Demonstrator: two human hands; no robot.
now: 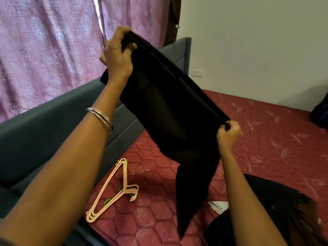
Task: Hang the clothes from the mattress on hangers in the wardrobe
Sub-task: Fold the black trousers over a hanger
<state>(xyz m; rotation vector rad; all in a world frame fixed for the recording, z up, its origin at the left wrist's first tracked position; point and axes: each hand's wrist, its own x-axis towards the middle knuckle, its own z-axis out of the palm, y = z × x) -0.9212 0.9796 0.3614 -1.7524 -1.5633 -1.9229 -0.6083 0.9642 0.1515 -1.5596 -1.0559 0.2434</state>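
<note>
While both hands, left hand and right hand, grip the black garment, it hangs stretched out. Likely straightening it for the hangers on the mattress.

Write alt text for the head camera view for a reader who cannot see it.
Two hands hold a black garment stretched in the air above a maroon mattress, the left hand gripping its upper end and the right hand its lower end. A stack of peach hangers lies on the mattress below, beside a grey bed frame and pink curtains.
</note>
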